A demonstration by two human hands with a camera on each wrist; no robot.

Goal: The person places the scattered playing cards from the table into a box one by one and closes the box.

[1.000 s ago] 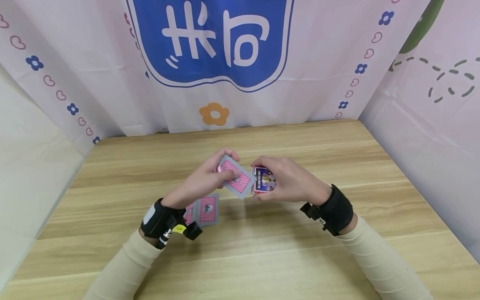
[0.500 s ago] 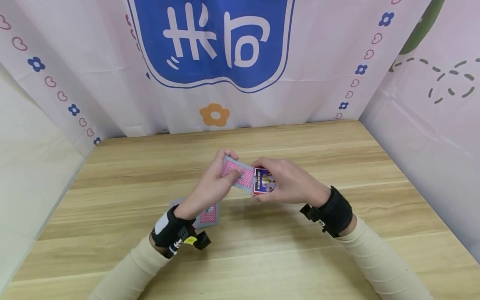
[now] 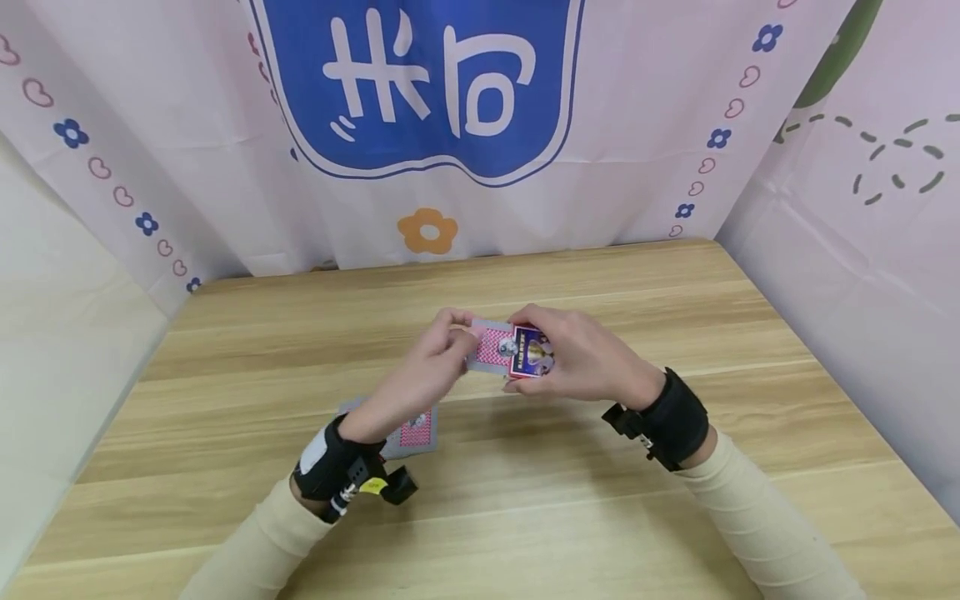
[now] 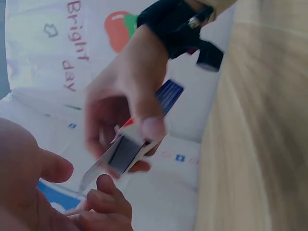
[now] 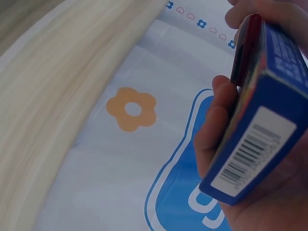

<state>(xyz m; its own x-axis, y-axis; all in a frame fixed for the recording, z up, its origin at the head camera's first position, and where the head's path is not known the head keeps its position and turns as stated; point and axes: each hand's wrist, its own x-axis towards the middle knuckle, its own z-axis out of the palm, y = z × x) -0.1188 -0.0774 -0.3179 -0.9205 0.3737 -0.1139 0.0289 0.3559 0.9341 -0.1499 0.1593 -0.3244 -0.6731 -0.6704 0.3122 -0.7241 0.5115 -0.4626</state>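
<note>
In the head view my left hand (image 3: 429, 360) pinches the left end of a red-and-grey-backed playing card (image 3: 491, 347). The card's right end lies at the open end of a small blue card box (image 3: 533, 353), which my right hand (image 3: 592, 354) grips by its edges. Seen from the left wrist, the box (image 4: 169, 97) is tilted, its open end facing my left hand (image 4: 29, 168). From the right wrist, a white barcode label shows on the end of the box (image 5: 284, 82). More playing cards (image 3: 417, 429) lie on the table, partly hidden under my left wrist.
The wooden table (image 3: 570, 517) stretches around both hands. Behind it hangs a white printed cloth (image 3: 622, 200) with a blue emblem. Black camera straps (image 3: 675, 421) circle both wrists.
The card in my left hand has turned from slanted to nearly level and met the box's open end. My left thumb has slid back to the card's left end. The right hand stays nearly still.
</note>
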